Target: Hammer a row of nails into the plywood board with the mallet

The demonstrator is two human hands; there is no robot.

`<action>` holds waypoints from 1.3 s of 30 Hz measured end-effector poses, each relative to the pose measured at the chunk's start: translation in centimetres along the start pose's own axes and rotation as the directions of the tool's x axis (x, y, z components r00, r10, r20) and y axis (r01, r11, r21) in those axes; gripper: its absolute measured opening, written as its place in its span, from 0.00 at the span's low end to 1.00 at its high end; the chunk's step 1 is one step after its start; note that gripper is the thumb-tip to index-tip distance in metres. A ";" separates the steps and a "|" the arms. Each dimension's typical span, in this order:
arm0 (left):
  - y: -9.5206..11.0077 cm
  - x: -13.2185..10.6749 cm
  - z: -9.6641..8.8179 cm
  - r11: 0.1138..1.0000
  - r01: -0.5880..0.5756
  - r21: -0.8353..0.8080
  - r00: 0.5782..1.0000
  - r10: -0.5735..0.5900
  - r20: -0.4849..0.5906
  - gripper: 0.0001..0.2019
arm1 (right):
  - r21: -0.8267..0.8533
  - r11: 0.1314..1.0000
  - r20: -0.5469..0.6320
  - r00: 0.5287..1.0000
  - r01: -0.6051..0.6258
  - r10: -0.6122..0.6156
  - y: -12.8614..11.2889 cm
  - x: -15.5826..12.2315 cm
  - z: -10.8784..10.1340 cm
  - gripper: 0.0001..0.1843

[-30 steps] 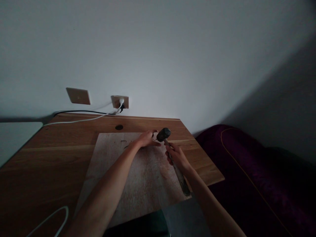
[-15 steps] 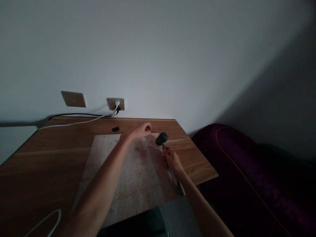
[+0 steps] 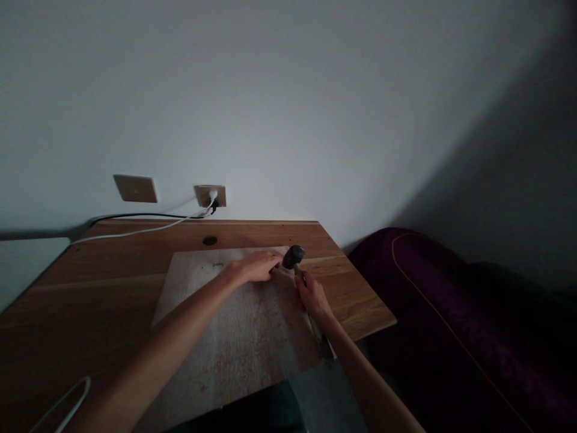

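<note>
A pale plywood board (image 3: 234,325) lies on the wooden desk (image 3: 90,282). My right hand (image 3: 311,296) is wrapped round the handle of a hammer (image 3: 294,257), whose dark head rests near the board's far right corner. My left hand (image 3: 256,266) lies on the board just left of the hammer head, fingers curled together as if pinching something too small to make out. A few small dark nails (image 3: 217,263) lie on the board to the left.
A wall socket (image 3: 210,195) with a white plug and cables (image 3: 148,224) sits behind the desk, beside a blank plate (image 3: 135,188). A white cable loop (image 3: 58,404) lies at the desk's near left. A dark purple seat (image 3: 451,313) stands at the right.
My left hand dropped from above the board's far edge onto the board next to the hammer head. The hammer stayed almost in place.
</note>
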State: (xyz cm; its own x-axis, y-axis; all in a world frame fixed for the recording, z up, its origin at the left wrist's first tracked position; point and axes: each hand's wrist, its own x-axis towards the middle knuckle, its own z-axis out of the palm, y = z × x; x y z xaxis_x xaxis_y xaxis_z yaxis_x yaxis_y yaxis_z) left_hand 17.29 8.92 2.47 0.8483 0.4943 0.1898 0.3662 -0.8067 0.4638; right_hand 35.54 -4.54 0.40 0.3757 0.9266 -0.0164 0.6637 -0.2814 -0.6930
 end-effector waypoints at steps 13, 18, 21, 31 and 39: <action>-4.0 -1.3 1.5 0.983 0.127 -0.136 0.924 -0.168 -0.345 0.07 | 0.054 0.999 0.010 1.000 -0.010 0.009 0.5 0.0 0.2 0.16; -3.6 -1.2 2.2 0.959 0.173 -0.223 0.905 -0.244 -0.349 0.10 | 0.067 0.998 0.006 1.000 -0.016 0.016 0.5 0.0 0.3 0.15; -3.8 -1.3 2.3 0.953 0.185 -0.241 0.901 -0.262 -0.346 0.08 | 0.066 0.998 0.007 1.000 -0.014 0.014 0.3 -0.1 0.3 0.16; -4.3 -1.5 2.5 0.955 0.134 -0.265 0.910 -0.224 -0.349 0.04 | 0.033 0.999 0.027 1.000 -0.007 0.006 0.3 -0.2 0.0 0.17; -5.0 -1.3 3.0 0.968 0.083 -0.236 0.908 -0.172 -0.382 0.05 | -0.001 1.000 0.035 0.999 -0.011 0.011 0.0 -0.2 0.0 0.16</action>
State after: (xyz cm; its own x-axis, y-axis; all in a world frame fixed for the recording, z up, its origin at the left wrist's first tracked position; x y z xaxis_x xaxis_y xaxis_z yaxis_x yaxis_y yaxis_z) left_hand 15.49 11.28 -2.70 0.5611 0.7111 0.4237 0.3350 -0.6631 0.6693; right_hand 35.43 -4.76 0.44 0.3601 0.9316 -0.0496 0.6604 -0.2921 -0.6918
